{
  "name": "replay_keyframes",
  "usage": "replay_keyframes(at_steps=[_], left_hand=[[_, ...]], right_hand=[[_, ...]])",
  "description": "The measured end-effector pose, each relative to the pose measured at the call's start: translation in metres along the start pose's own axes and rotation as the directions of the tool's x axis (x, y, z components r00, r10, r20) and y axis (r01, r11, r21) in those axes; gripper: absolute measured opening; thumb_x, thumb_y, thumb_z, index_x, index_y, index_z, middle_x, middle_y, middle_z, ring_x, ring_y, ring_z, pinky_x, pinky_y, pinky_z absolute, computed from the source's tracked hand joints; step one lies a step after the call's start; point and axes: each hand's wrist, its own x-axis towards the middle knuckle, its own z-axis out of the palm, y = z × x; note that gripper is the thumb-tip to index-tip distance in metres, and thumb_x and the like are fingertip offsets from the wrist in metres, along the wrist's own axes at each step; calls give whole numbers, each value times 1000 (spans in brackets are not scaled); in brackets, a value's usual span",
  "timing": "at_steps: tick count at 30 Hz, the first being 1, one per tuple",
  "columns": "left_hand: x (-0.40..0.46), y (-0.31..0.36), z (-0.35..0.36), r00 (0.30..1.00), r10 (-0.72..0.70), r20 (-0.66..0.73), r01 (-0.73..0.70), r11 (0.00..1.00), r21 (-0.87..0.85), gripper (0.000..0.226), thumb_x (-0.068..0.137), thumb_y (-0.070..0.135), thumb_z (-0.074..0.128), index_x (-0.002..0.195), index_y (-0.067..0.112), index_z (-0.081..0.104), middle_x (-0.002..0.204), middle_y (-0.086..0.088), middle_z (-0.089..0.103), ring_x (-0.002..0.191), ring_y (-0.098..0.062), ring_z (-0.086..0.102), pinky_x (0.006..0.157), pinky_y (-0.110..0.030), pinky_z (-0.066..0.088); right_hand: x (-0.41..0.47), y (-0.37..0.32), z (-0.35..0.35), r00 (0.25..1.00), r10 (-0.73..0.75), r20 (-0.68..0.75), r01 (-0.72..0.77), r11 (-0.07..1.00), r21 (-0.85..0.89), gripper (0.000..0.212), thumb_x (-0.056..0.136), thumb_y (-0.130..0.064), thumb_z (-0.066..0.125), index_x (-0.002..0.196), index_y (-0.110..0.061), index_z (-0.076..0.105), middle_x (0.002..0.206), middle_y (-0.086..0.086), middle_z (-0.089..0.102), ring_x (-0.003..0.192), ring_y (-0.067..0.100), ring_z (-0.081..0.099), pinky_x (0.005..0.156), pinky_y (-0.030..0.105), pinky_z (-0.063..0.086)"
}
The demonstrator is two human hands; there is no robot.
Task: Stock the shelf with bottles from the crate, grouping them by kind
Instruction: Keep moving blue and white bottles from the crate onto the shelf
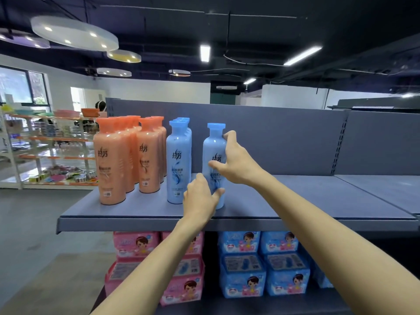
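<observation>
Up on a grey metal shelf [295,201], both of a person's hands steady one light-blue shampoo bottle [213,153] that stands upright near the front edge. Right hand [236,162] wraps the bottle's upper body and neck from the right, fingers [227,135] curled onto it; left hand [200,198] holds its base, thumb and fingers pressed to the lower sides. Just to the left runs a front-to-back row of matching blue bottles [178,160], a small gap between. Farther left stand two rows of orange bottles [127,155] of the same brand. Below the shelf sit pink packs [136,243] on the left and blue packs [263,269] on the right.
</observation>
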Motion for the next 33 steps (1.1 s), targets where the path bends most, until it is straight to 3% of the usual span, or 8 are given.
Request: replay_keyframes(at_steps=[6, 12, 21, 25, 33], left_hand=[[36, 1, 22, 996, -90, 25, 90, 996, 2, 42, 95, 26, 60, 120, -1, 39, 123, -18, 54, 114, -37, 53, 85, -38, 40], [67, 3, 47, 990, -138, -5, 137, 989, -57, 50, 97, 15, 53, 133, -2, 23, 129, -22, 47, 116, -38, 51, 92, -39, 42], [120, -8, 78, 980, -197, -19, 197, 980, 5, 52, 94, 9, 57, 134, -4, 27, 131, -23, 46, 115, -36, 55, 87, -36, 45], [141, -13, 90, 976, -214, -40, 215, 976, 22, 54, 93, 8, 59, 134, -5, 26, 131, -23, 46, 117, -36, 54, 89, -36, 46], [168, -25, 106, 974, -213, -75, 217, 976, 38, 50, 94, 6, 55, 134, -5, 26, 131, -23, 45, 117, -38, 54, 89, -39, 46]], right_hand=[[40, 15, 21, 1000, 17, 5, -17, 999, 34, 51, 89, -24, 66, 120, -17, 26, 104, 12, 52, 74, 20, 49, 55, 26, 38], [77, 35, 36, 999, 42, 6, -42, 997, 58, 50, 90, -23, 66, 120, -18, 26, 112, 12, 52, 79, 22, 52, 57, 28, 42], [125, 63, 52, 999, 45, 6, -45, 998, 37, 51, 90, -22, 66, 121, -17, 25, 116, 12, 48, 90, 25, 52, 66, 28, 39], [141, 73, 57, 999, 42, 17, -42, 998, 36, 53, 90, -22, 66, 122, -16, 26, 114, 10, 46, 83, 21, 48, 56, 23, 34], [166, 86, 67, 999, 49, 18, -49, 998, 25, 54, 91, -23, 66, 126, -14, 26, 117, 9, 41, 72, 11, 45, 54, 22, 33]])
